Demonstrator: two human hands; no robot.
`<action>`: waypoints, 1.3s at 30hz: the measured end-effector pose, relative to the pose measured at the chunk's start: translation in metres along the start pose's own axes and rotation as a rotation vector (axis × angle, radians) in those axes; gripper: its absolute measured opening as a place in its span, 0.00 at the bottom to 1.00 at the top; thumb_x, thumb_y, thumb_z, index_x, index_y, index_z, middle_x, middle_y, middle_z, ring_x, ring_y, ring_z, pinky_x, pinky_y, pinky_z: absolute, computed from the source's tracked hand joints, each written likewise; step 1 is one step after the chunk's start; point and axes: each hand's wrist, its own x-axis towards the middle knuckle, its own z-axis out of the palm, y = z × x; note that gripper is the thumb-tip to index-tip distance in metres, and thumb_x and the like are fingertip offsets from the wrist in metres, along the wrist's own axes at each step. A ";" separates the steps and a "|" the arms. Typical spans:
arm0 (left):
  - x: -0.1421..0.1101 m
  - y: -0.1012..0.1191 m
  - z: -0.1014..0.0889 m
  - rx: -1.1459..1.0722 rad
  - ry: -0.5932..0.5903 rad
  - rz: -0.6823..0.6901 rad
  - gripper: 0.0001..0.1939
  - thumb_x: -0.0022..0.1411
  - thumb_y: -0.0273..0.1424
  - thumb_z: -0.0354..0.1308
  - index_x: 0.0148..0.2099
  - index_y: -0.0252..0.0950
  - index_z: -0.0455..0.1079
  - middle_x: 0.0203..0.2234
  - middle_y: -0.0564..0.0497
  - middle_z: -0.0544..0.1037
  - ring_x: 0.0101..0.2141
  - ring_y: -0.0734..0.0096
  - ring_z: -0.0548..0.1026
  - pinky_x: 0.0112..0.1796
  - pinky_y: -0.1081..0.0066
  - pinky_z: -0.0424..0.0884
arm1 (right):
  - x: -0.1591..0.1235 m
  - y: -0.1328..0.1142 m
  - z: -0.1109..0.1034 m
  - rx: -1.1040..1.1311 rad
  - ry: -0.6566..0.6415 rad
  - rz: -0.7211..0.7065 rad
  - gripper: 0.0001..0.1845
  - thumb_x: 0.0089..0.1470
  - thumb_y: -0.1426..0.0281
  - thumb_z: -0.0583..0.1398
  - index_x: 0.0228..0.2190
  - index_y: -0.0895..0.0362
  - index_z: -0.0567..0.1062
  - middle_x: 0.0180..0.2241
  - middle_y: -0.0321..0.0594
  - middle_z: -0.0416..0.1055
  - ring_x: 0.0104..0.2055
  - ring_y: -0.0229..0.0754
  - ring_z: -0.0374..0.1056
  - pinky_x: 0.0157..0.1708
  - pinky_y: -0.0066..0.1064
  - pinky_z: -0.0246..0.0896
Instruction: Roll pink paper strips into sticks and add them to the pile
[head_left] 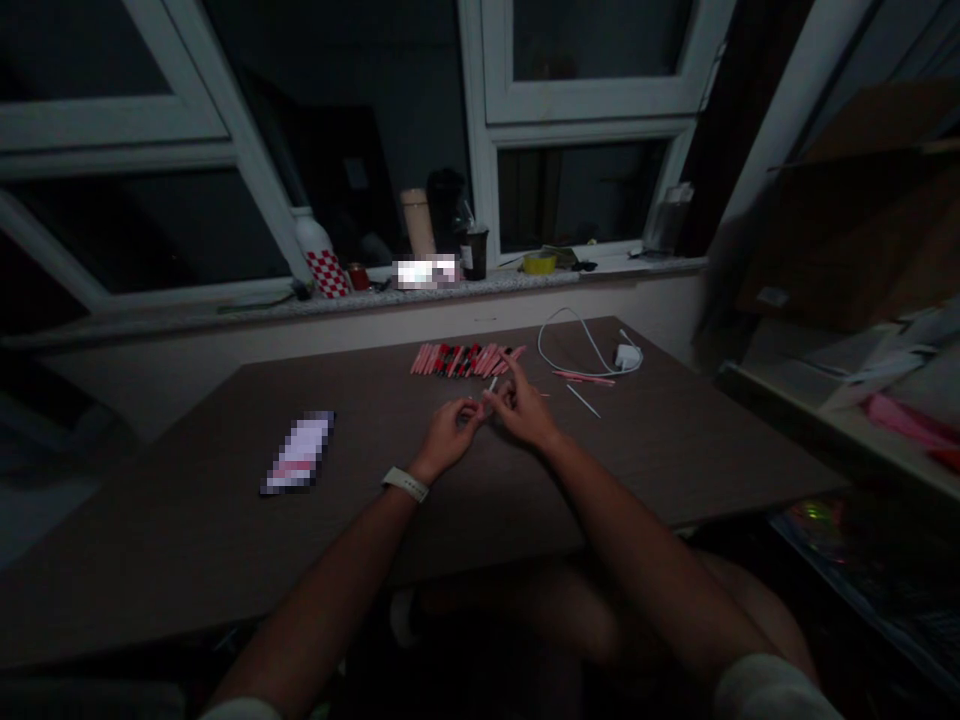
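Observation:
My left hand [452,432], with a pale watch band [406,484] at its wrist, is closed in a pinch over the middle of the table. Touching or almost touching its fingertips, my right hand [526,408] is also pinched, its index finger raised. A slim white piece [493,384] sticks up at the right fingertips; its lower part is hidden. Whatever the left fingers grip is too small to make out. Just beyond both hands lies a row of pink, red and black pens [457,360]. Right of them are loose pink pen-like sticks [589,379] and a thin white stick [583,401].
A white charger [627,356] with its looped cable [541,345] lies at the table's back right. At left on the brown table [360,560] is a blurred-out phone-like object [300,452]. Bottles, a dark cup [474,252] and yellow tape [539,263] stand along the windowsill.

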 end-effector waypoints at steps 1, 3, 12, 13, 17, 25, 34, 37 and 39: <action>0.000 -0.001 0.000 -0.012 0.016 -0.017 0.12 0.62 0.39 0.56 0.42 0.36 0.71 0.34 0.47 0.78 0.35 0.67 0.76 0.39 0.68 0.70 | 0.001 0.003 -0.002 -0.027 0.056 0.036 0.34 0.59 0.59 0.55 0.62 0.55 0.52 0.25 0.32 0.69 0.24 0.37 0.64 0.27 0.27 0.56; 0.001 -0.002 -0.001 -0.022 0.050 -0.044 0.12 0.62 0.40 0.55 0.41 0.36 0.71 0.34 0.47 0.78 0.36 0.66 0.76 0.39 0.68 0.70 | 0.004 0.012 -0.006 -0.142 0.182 0.149 0.25 0.61 0.58 0.50 0.56 0.56 0.62 0.26 0.35 0.70 0.26 0.39 0.65 0.28 0.28 0.56; 0.003 -0.007 -0.005 0.022 0.131 -0.077 0.14 0.63 0.41 0.54 0.42 0.36 0.71 0.35 0.46 0.78 0.35 0.67 0.76 0.40 0.66 0.70 | 0.005 0.046 -0.008 -0.613 0.072 0.306 0.11 0.57 0.65 0.56 0.36 0.58 0.76 0.39 0.48 0.73 0.43 0.47 0.64 0.47 0.37 0.51; 0.003 -0.007 -0.005 0.032 0.139 -0.078 0.14 0.62 0.41 0.54 0.42 0.36 0.71 0.34 0.46 0.78 0.35 0.66 0.76 0.40 0.66 0.69 | 0.005 0.047 -0.006 -0.613 0.061 0.301 0.12 0.57 0.65 0.57 0.37 0.58 0.76 0.40 0.48 0.73 0.44 0.48 0.63 0.48 0.37 0.50; 0.003 -0.008 -0.006 0.073 0.162 -0.096 0.15 0.62 0.42 0.54 0.41 0.36 0.71 0.33 0.46 0.78 0.35 0.66 0.75 0.39 0.65 0.69 | 0.006 0.045 -0.001 -0.551 -0.030 0.243 0.13 0.58 0.63 0.58 0.42 0.55 0.76 0.43 0.47 0.71 0.48 0.50 0.58 0.47 0.39 0.50; 0.003 -0.006 -0.008 0.196 0.151 -0.084 0.15 0.62 0.43 0.53 0.38 0.36 0.71 0.32 0.47 0.78 0.35 0.65 0.73 0.39 0.65 0.67 | 0.003 0.041 0.009 -0.431 -0.259 -0.008 0.15 0.57 0.59 0.59 0.42 0.51 0.78 0.43 0.44 0.69 0.48 0.48 0.57 0.48 0.38 0.48; 0.003 -0.011 -0.007 0.214 0.115 -0.050 0.14 0.63 0.40 0.53 0.41 0.36 0.73 0.34 0.47 0.78 0.35 0.65 0.72 0.40 0.64 0.66 | 0.004 0.045 0.013 -0.463 -0.275 0.031 0.10 0.56 0.63 0.60 0.34 0.56 0.78 0.40 0.44 0.72 0.47 0.48 0.58 0.46 0.35 0.49; 0.002 -0.015 -0.006 0.185 0.084 -0.067 0.12 0.62 0.38 0.54 0.42 0.36 0.72 0.35 0.47 0.78 0.36 0.65 0.73 0.39 0.64 0.67 | 0.005 0.045 0.013 -0.439 -0.198 0.058 0.10 0.59 0.64 0.58 0.36 0.57 0.76 0.38 0.44 0.73 0.45 0.46 0.60 0.45 0.34 0.51; 0.002 -0.017 -0.005 0.163 0.066 -0.078 0.11 0.61 0.36 0.55 0.42 0.36 0.72 0.34 0.47 0.78 0.36 0.66 0.73 0.40 0.64 0.68 | 0.006 0.045 0.013 -0.422 -0.142 0.102 0.10 0.60 0.65 0.56 0.37 0.58 0.75 0.37 0.45 0.73 0.44 0.45 0.62 0.44 0.33 0.53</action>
